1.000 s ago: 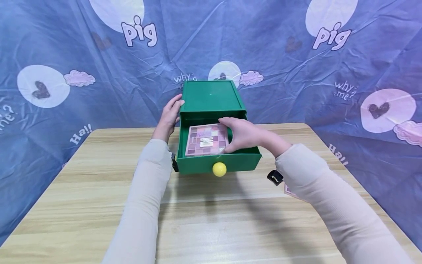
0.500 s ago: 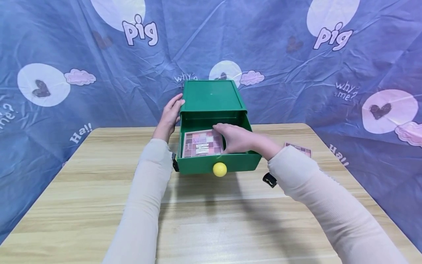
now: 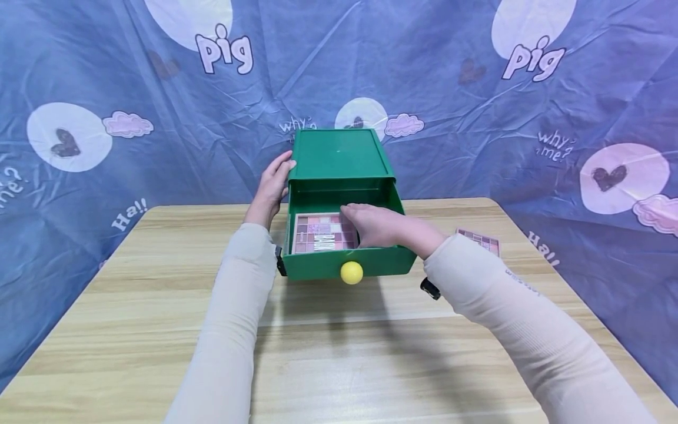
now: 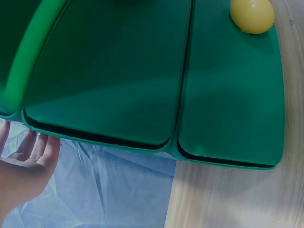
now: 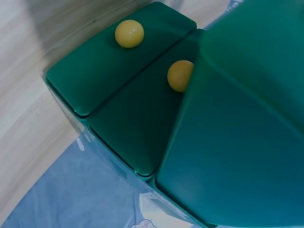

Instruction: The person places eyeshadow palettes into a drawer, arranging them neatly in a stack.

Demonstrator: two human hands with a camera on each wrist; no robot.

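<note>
A green plastic drawer cabinet (image 3: 341,154) stands on the table, its top drawer (image 3: 312,267) pulled out, with a yellow ball knob (image 3: 352,272) in front. Inside the drawer at the left is a pink eyeshadow palette (image 3: 320,234) with a grid pattern. My right hand (image 3: 373,225) reaches in over the drawer's front wall and grips the palette's right edge; its fingertips are partly hidden. My left hand (image 3: 272,179) rests against the cabinet's left side, fingers fairly straight. In the left wrist view, those fingers (image 4: 49,151) touch the cabinet's edge.
Another grid-patterned palette (image 3: 482,240) lies on the wooden table (image 3: 159,306) to the right, partly behind my right sleeve. Lower drawers (image 5: 130,114) with yellow knobs (image 5: 129,33) show in the right wrist view. A blue printed cloth (image 3: 175,106) hangs behind the table.
My right hand has moved down and left with the palette, which sits lower in the drawer. The palette on the table shows more past my sleeve. My left hand has stayed put.
</note>
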